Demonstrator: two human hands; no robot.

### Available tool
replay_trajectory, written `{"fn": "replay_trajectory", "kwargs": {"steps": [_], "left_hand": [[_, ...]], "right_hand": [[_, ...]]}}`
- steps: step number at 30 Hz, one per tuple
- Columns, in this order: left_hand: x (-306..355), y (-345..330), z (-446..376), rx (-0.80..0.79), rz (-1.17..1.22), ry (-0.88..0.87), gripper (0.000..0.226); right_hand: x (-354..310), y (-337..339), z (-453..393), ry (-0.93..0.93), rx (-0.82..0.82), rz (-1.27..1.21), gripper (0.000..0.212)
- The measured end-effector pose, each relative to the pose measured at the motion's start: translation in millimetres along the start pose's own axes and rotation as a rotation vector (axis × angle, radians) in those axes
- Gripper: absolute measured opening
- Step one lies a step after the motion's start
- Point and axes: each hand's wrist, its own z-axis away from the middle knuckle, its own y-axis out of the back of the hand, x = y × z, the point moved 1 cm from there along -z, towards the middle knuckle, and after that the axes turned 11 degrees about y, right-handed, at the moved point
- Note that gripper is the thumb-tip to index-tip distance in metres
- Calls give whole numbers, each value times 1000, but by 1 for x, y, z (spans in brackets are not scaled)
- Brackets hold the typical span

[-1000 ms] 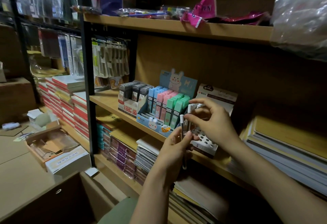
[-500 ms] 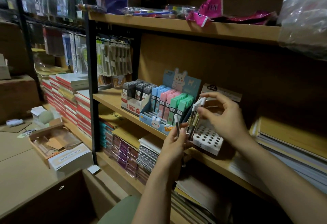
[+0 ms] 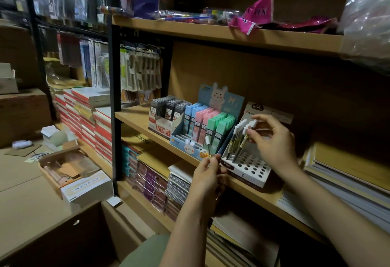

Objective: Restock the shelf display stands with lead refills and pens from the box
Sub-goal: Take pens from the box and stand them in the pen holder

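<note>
A white pen stand [image 3: 249, 168] with rows of round holes sits on the middle shelf [image 3: 135, 117]. A few white-capped pens [image 3: 237, 140] stand in its left holes. My right hand [image 3: 272, 140] pinches one of these pens near its cap, over the stand. In front of the shelf edge, my left hand [image 3: 207, 174] holds a single white-capped pen [image 3: 208, 146] upright. Left of the stand, a rabbit display [image 3: 219, 98] holds blue, pink and green lead refill cases. A box of dark refill cases [image 3: 166, 110] sits beside it.
An open cardboard box [image 3: 69, 169] with packets rests on a brown surface at the left. Stacked notebooks fill the lower shelf [image 3: 152, 178] and the shelf's right end [image 3: 346, 174]. Pink packets [image 3: 253, 18] lie on the top shelf.
My right hand has carried a pen from my left hand to the stand and set it among the others. My left hand now holds only one pen.
</note>
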Motion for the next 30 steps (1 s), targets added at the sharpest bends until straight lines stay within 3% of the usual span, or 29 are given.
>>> {"fn": "replay_trajectory", "kwargs": {"steps": [4, 7, 10, 18, 21, 26, 30], "left_hand": [[2, -1, -2, 52, 33, 20, 30], [2, -1, -1, 48, 30, -11, 27], [1, -1, 2, 12, -20, -67, 23], [3, -2, 3, -46, 28, -123, 19], [3, -2, 2, -65, -11, -159, 19], [0, -9, 1, -105, -147, -228, 21], [-3, -15, 0, -161, -185, -251, 20]], "right_hand": [[1, -2, 1, 61, 12, 60, 37], [4, -11, 3, 89, -90, 107, 36], [8, -15, 5, 104, -94, 147, 36], [5, -10, 18, 101, -81, 210, 55], [-6, 1, 13, 85, -26, 106, 44], [-28, 7, 1, 20, -246, -74, 40], [-38, 7, 0, 45, -284, -7, 29]]}}
